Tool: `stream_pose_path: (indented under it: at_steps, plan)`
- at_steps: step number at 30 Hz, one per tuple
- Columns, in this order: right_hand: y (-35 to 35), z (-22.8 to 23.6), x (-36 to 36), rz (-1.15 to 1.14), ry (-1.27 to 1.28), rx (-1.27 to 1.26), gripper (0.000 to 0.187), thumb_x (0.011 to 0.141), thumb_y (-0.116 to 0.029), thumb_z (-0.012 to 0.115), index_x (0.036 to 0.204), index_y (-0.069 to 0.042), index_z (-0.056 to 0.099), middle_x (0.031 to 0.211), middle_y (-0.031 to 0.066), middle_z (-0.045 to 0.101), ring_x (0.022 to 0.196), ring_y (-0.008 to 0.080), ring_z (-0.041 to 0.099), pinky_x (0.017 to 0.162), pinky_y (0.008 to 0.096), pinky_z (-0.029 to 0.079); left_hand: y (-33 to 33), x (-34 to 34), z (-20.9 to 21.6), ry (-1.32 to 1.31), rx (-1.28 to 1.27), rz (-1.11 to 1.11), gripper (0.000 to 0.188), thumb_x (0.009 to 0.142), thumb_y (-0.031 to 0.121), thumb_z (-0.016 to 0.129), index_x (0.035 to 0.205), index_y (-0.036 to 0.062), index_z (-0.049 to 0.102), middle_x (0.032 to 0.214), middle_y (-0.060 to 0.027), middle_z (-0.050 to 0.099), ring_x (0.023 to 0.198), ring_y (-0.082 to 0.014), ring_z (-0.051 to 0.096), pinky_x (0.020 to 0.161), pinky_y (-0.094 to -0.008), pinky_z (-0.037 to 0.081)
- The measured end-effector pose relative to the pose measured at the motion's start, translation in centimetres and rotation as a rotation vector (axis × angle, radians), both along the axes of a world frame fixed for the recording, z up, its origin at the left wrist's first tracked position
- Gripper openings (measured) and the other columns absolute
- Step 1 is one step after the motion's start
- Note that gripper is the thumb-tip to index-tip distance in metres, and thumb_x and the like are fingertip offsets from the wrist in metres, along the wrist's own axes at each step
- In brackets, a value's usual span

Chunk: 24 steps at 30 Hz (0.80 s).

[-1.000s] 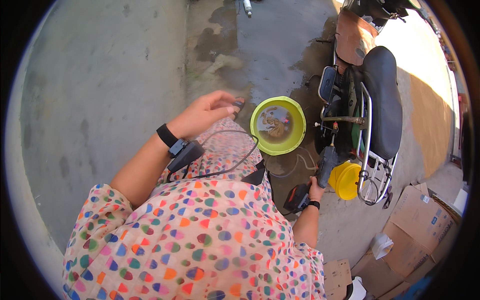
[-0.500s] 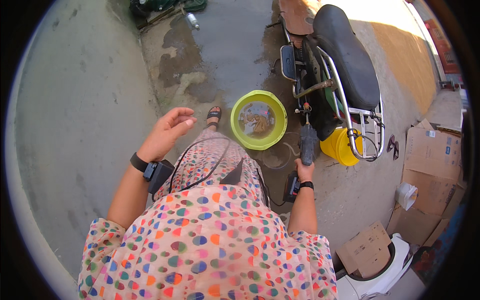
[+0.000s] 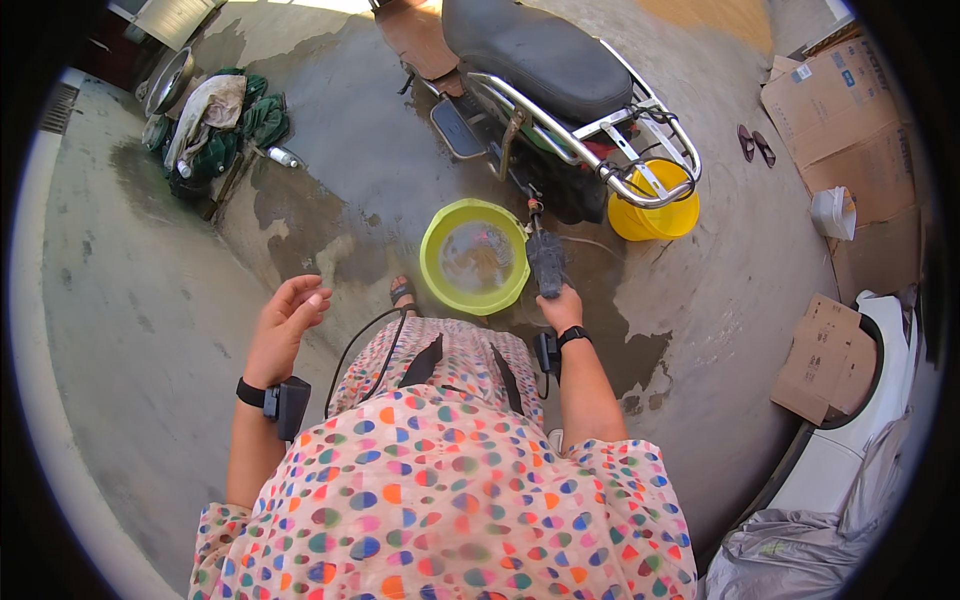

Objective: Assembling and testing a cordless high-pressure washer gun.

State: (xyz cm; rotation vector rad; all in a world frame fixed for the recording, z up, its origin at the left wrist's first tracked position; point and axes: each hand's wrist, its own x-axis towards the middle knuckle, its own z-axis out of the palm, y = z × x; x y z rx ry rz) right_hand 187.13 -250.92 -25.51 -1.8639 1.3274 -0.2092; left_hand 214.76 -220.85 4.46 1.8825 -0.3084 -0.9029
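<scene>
My right hand (image 3: 561,306) is closed round the rear end of a dark grey spray gun (image 3: 546,265), whose thin nozzle points away from me toward the scooter (image 3: 545,65). A lime-green basin (image 3: 434,276) stands on the wet floor just left of the gun. Murky water lies in it, and its bottom shows only blurrily. My left hand (image 3: 280,325) hangs in the air left of the basin, holding nothing, with fingers a little bent and the thumb apart. Both wrists carry a dark strap with a small box.
A yellow bucket (image 3: 655,222) stands under the scooter's metal rear rack. Cardboard (image 3: 850,120), a white container (image 3: 833,213) and a pair of sandals (image 3: 756,146) are at the right. Dark green cloth and bottles (image 3: 215,125) lie far left. A thin hose (image 3: 592,240) runs behind the gun.
My view has swung to the right and tilted, so the basin and scooter appear farther left. The spray gun now sits beside the basin's right rim. My left hand stays raised and free.
</scene>
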Motion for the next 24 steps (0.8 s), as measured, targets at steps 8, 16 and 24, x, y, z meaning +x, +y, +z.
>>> stream_pose_path:
  at_steps: [8,16,24]
  plan:
    - [-1.8,1.1,1.8,-0.016,0.007,-0.009,0.034,0.069,-0.026,0.069,0.09,0.001,0.069,0.088,0.0257,0.068,0.087,0.0425,0.065,0.077,0.0466,0.052,-3.3,-0.3,0.3,0.002,0.035,-0.111,0.034,0.096,0.019,0.06,0.128,0.0057,0.055,0.116,-0.007,0.066,0.105,-0.0152,0.062,0.087,-0.0285,0.047]
    - [-4.1,3.5,2.0,0.022,0.036,0.067,0.045,0.071,-0.03,0.072,0.108,-0.006,0.067,0.097,0.0244,0.068,0.095,0.0424,0.063,0.082,0.0487,0.05,-5.8,-0.3,1.0,0.007,0.065,-0.146,0.035,0.096,0.018,0.061,0.128,0.0038,0.054,0.116,-0.0083,0.065,0.105,-0.0155,0.061,0.088,-0.0282,0.046]
    - [-3.4,5.4,0.1,-0.054,-0.021,0.091,0.038,0.067,-0.023,0.074,0.097,-0.002,0.067,0.093,0.0235,0.069,0.092,0.0419,0.064,0.081,0.0471,0.051,-8.3,1.6,0.0,0.074,0.046,-0.182,0.035,0.096,0.018,0.061,0.127,0.003,0.055,0.117,-0.0091,0.065,0.107,-0.0165,0.061,0.088,-0.0292,0.047]
